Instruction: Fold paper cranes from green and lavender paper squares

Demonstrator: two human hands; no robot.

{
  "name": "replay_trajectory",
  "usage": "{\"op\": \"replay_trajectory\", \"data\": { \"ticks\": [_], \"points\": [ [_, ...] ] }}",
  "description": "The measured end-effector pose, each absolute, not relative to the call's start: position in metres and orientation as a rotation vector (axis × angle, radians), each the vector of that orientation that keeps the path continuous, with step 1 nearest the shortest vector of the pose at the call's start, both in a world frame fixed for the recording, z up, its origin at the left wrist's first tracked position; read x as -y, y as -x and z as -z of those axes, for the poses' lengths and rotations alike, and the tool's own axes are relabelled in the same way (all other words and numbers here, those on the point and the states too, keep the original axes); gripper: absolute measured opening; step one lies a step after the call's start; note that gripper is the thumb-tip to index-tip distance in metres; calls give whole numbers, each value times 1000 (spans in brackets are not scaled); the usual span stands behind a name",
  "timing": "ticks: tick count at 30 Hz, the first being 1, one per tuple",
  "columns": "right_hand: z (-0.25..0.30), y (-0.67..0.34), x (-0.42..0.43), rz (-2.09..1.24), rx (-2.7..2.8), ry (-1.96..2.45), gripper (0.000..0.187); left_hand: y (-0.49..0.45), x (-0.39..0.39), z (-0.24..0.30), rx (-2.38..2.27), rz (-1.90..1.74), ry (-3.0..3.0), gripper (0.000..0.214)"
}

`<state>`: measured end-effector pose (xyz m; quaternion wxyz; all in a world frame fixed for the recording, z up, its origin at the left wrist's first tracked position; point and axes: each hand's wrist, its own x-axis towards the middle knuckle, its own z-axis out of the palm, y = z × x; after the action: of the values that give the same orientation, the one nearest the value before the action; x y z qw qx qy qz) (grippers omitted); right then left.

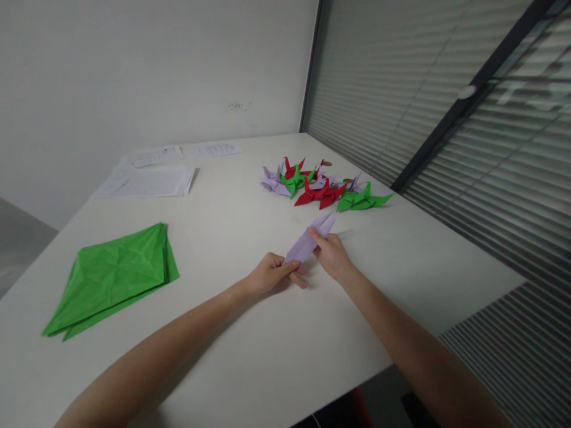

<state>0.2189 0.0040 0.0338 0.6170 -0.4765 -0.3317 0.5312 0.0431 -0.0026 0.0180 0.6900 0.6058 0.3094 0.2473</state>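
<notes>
Both hands gripped one lilac folded paper, which was held up just above the white tabletop [232,229], near its middle. The left hand [269,274] pinched the lower end of the lilac folded paper [300,247] between thumb and fingers, while the right hand [333,254] had closed on it farther up, its thumb lying flat across the face. The piece was long and narrow, tilted up toward the right, and its far end split into two slim points. Just beyond those points stood a loose cluster of folded paper birds: a lilac bird [274,182] at the left side, a green bird [294,181] close against it, red birds [314,195] toward the middle and another green one at the right end. Others overlapped too much to be counted. Well apart from the hands, on the left, lay a stack of green paper [118,270], creased and with its edges out of line. Farther back rested printed sheets [154,181], near the pale wall [156,71]. Slatted blinds [379,89] ran along the right side.
</notes>
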Motion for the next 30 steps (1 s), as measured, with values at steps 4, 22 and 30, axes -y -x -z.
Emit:
{"op": "replay_trajectory", "data": {
  "ticks": [4, 22, 30],
  "points": [
    [-35, -223, -5, -1162, 795, 1089, 46, -43, 3, -23, -677, -554, -1357, 63],
    [-22, -207, 6, -1296, 1103, 1210, 48, -38, -1, -23, -733, -583, -1312, 54],
    [-28, -204, 10, -1317, 1162, 1258, 47, -38, 3, -21, -772, -633, -1322, 54]
  ]
}}
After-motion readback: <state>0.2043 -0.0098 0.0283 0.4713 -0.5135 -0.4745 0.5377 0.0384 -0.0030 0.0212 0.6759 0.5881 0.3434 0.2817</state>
